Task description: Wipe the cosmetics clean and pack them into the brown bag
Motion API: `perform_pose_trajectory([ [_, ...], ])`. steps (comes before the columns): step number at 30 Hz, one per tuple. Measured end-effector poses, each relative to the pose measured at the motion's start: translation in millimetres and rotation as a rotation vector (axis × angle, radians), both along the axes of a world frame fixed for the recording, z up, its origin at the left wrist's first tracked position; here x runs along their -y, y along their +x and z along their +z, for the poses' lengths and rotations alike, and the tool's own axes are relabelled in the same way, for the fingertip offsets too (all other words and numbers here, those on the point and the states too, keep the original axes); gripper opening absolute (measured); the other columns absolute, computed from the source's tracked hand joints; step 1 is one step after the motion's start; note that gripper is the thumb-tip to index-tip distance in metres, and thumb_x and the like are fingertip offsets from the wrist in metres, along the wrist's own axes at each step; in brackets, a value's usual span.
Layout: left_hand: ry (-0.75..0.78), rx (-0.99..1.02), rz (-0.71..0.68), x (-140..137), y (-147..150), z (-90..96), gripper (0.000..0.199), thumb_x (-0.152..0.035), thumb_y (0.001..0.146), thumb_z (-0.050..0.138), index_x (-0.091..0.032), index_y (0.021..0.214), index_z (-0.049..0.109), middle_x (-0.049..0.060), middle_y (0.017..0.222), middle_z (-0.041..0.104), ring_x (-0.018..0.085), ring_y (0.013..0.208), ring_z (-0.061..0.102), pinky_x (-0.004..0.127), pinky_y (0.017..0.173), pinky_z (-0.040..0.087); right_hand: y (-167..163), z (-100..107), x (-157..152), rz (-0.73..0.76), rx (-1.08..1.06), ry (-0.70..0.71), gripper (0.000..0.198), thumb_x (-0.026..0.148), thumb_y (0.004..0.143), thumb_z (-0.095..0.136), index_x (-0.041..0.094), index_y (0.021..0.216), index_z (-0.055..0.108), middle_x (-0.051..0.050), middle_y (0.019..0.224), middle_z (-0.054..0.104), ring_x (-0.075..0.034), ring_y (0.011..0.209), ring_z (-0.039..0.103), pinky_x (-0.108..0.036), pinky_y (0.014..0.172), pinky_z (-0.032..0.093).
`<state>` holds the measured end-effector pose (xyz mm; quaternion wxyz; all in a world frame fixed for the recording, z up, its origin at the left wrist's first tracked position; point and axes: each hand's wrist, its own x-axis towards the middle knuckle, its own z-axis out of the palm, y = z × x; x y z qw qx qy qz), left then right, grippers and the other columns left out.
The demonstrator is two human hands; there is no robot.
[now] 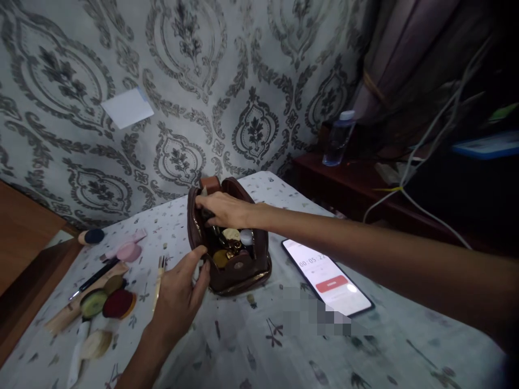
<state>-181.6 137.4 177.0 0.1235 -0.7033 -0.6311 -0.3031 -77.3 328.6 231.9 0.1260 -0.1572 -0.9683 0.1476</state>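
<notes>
An open brown zippered bag (263,258) sits on the patterned sheet, its mouth facing up. My left hand (182,286) grips the near-left edge of the bag, fingertips on the zipper rim. Reaching in from the right, my right hand (229,209) is inside the far-left part of the bag with its fingers curled. Something dark shows under those fingers, too hidden to name. Within the bag lie a cream round item (231,234), a white-capped item (246,237), a yellowish round item (221,258) and gold-coloured pieces (234,248).
Left of the bag lie a dark red round item (117,304), a green round item (93,303), a black pen-like stick (92,278), a pink item (128,251) and gold tweezers (159,281). A lit phone (324,278) lies right. A bottle (338,139) stands on the side table.
</notes>
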Motion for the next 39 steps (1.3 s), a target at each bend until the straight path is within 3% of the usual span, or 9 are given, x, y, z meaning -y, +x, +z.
perform_pose_trajectory([
  [3,0.007,0.005,-0.009,-0.2,1.4,0.3,0.024,-0.026,0.097,0.045,-0.016,0.114,0.059,0.005,0.085,0.074,0.016,0.067,0.071,0.025,0.072,0.056,0.5,3.6,1.7,-0.137,0.084,-0.084,0.057,0.03,0.074,0.08,0.012,0.122,0.054,-0.016,0.116,0.067,-0.028,0.104,0.067,-0.028,0.077,0.05],
  [7,0.013,0.017,-0.016,-0.6,1.1,-0.9,0.024,-0.026,0.098,0.044,-0.018,0.114,0.059,0.006,0.089,0.075,0.015,0.067,0.071,0.025,0.072,0.057,-2.3,9.4,4.4,-0.231,0.17,-0.143,0.061,0.033,0.069,0.083,0.013,0.12,0.058,-0.012,0.119,0.068,-0.027,0.108,0.066,-0.026,0.079,0.05],
  [10,0.026,0.025,-0.032,-0.9,0.0,-2.0,0.024,-0.026,0.098,0.045,-0.017,0.116,0.058,0.007,0.091,0.075,0.015,0.069,0.071,0.024,0.071,0.057,-4.1,10.4,5.0,-0.222,0.169,-0.149,0.062,0.032,0.067,0.084,0.014,0.121,0.058,-0.009,0.116,0.069,-0.024,0.105,0.066,-0.024,0.078,0.049],
  [17,0.04,0.033,-0.048,-0.8,0.2,-1.7,0.023,-0.025,0.098,0.045,-0.017,0.116,0.058,0.006,0.091,0.075,0.016,0.073,0.072,0.024,0.072,0.057,-4.0,11.2,10.1,-0.187,0.195,-0.15,0.034,0.026,0.071,0.08,0.013,0.1,0.068,-0.008,0.097,0.073,-0.021,0.091,0.069,-0.021,0.063,0.045],
  [31,0.07,-0.034,-0.057,-1.6,-1.1,-3.4,0.022,-0.024,0.099,0.044,-0.016,0.116,0.055,0.009,0.096,0.075,0.017,0.079,0.074,0.024,0.072,0.058,-7.3,7.9,5.5,-0.153,0.205,-0.143,0.04,0.021,0.071,0.081,0.013,0.107,0.066,-0.007,0.105,0.072,-0.021,0.099,0.067,-0.02,0.071,0.047],
  [39,0.075,-0.054,-0.044,-0.8,-2.1,-3.5,0.023,-0.026,0.1,0.044,-0.015,0.115,0.056,0.007,0.093,0.075,0.015,0.068,0.071,0.021,0.067,0.055,-11.6,1.5,-1.1,-0.164,0.192,-0.118,0.043,0.026,0.073,0.078,0.012,0.112,0.065,-0.01,0.112,0.071,-0.023,0.102,0.067,-0.02,0.073,0.049],
])
